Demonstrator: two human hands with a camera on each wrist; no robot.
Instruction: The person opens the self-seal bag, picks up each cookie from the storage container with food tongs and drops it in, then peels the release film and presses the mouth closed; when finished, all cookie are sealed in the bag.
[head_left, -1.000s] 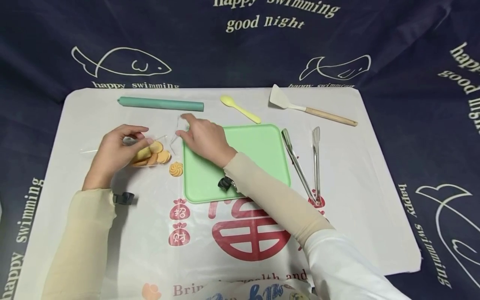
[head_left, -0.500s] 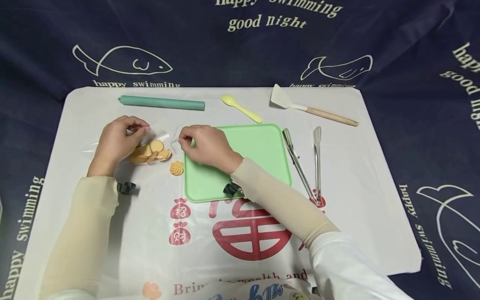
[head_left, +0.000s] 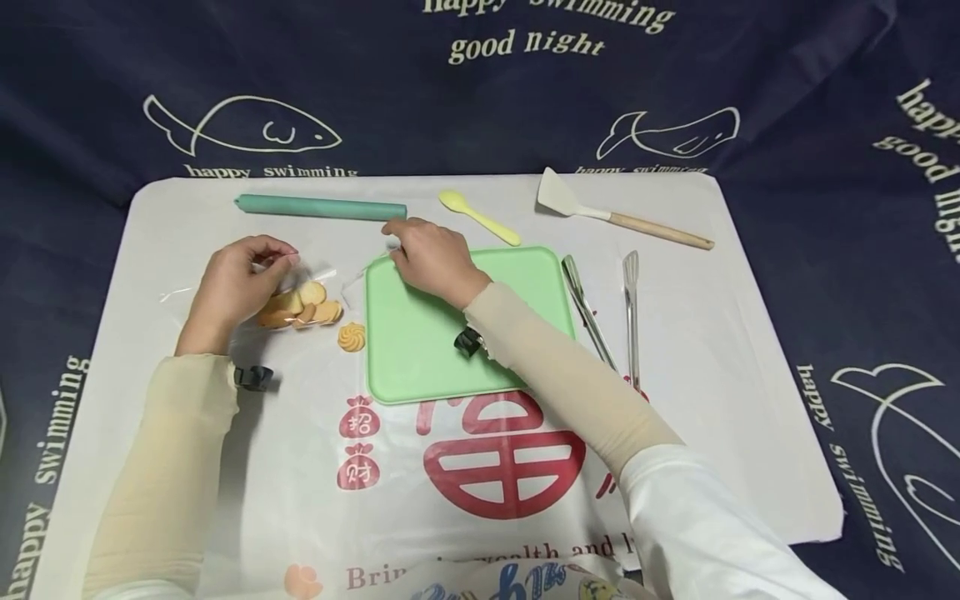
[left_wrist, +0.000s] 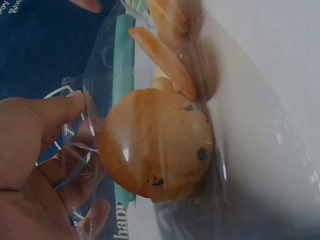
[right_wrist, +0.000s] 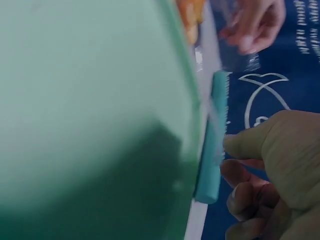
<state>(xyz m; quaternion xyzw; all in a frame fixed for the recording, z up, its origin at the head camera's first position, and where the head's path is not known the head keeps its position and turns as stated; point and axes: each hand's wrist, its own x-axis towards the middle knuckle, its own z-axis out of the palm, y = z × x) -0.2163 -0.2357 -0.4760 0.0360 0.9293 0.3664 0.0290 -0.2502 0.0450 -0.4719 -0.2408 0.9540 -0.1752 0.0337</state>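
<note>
My left hand (head_left: 238,279) pinches the upper edge of a clear plastic bag (head_left: 324,277) at the left of the table. Inside the bag lie several cookies (head_left: 311,293). A round cookie (left_wrist: 155,145) with dark specks shows large through the film in the left wrist view. My right hand (head_left: 435,260) is over the far left corner of a light green tray (head_left: 420,358), thumb and forefinger apart. In the right wrist view, a blurred pale sliver (right_wrist: 215,125) shows close to its thumb. One swirled cookie (head_left: 351,337) lies beside the tray's left edge, outside the bag.
A teal rod (head_left: 318,207) and a yellow spoon (head_left: 480,218) lie behind the tray. Farther right is a spatula (head_left: 630,225) with a wooden handle. Metal tongs (head_left: 632,317) lie right of the tray, partly hidden by my right forearm.
My right hand has come away from the bag side, first drawing nearer me, then moving right and back over the tray's far corner. My left hand rose slightly and keeps its pinch.
</note>
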